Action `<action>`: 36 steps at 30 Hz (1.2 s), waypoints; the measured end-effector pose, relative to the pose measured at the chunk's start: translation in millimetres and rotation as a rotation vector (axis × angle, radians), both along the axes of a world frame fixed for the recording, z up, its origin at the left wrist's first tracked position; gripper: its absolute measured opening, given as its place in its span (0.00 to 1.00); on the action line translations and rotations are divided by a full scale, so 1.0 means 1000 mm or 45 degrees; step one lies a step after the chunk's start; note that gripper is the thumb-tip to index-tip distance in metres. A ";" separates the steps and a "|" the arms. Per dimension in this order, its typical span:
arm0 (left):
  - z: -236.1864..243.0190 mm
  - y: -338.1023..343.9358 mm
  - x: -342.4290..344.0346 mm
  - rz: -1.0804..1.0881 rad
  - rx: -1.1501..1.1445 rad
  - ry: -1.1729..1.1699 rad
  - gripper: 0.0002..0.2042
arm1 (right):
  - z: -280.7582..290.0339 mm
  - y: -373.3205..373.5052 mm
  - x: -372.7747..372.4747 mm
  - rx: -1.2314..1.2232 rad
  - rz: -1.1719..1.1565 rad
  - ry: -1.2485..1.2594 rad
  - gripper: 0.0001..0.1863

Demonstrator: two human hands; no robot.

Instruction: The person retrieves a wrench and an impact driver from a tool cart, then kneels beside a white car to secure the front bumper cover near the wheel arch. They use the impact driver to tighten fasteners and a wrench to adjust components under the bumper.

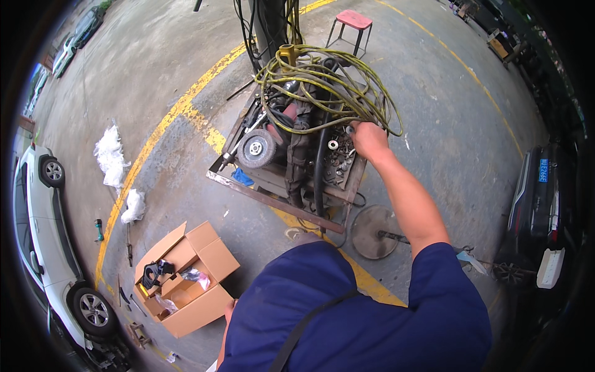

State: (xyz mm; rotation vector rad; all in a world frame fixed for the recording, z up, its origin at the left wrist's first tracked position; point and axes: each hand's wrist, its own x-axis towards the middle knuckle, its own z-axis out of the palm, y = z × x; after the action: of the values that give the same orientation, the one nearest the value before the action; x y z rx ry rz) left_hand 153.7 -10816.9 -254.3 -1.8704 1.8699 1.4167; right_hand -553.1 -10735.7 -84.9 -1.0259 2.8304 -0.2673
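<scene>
From the head camera, looking down, the person's right hand [370, 140] reaches out over a low metal cart [279, 186] standing on a concrete floor [155, 74]. The hand is curled, its fingers closed on something small at the edge of a heap of nuts and washers [339, 158] in the cart's right-hand part; what exactly it pinches is too small to tell. Just above and around the hand lies a coiled yellow-green hose [322, 87], piled on top of the cart, with some loops hanging past the right side of the wrist. To the left of the hand, in the cart, sits an angle grinder with a grey disc [256, 149], and a thick black hose [319, 167] runs down the middle. The left hand is barely visible: only a sliver of skin shows at the lower edge beside the blue shirt [347, 310], so whether it is open or closed cannot be told. Near it on the floor stands an open cardboard box [195, 291] holding a black part and plastic bags. A round metal disc on a rod [372, 232] lies on the floor just below the cart's right corner. A red stool [353, 22] stands beyond the cart, white plastic bags [111, 155] lie to the left near a yellow painted line [155, 136], and a white car [37, 235] is parked at the left edge.
</scene>
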 end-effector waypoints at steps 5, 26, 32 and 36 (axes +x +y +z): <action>0.011 0.002 -0.020 0.045 -0.012 0.012 0.16 | -0.002 -0.001 -0.007 -0.045 -0.126 -0.105 0.13; 0.040 -0.007 -0.059 0.325 0.051 0.318 0.12 | 0.003 -0.019 0.043 -0.348 0.091 -0.189 0.09; 0.102 -0.056 -0.125 0.430 0.068 0.528 0.11 | 0.018 -0.008 0.023 -0.513 -0.115 -0.421 0.16; 0.156 -0.074 -0.164 0.430 0.133 0.610 0.12 | 0.000 0.006 0.012 -0.612 0.015 -0.312 0.11</action>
State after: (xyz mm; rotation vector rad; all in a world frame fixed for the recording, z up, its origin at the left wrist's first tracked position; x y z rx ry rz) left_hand -10.4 -10890.6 -98.4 -1.9952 1.6530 2.1917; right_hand -541.0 -10729.7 -84.5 -0.9965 2.5884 -1.0336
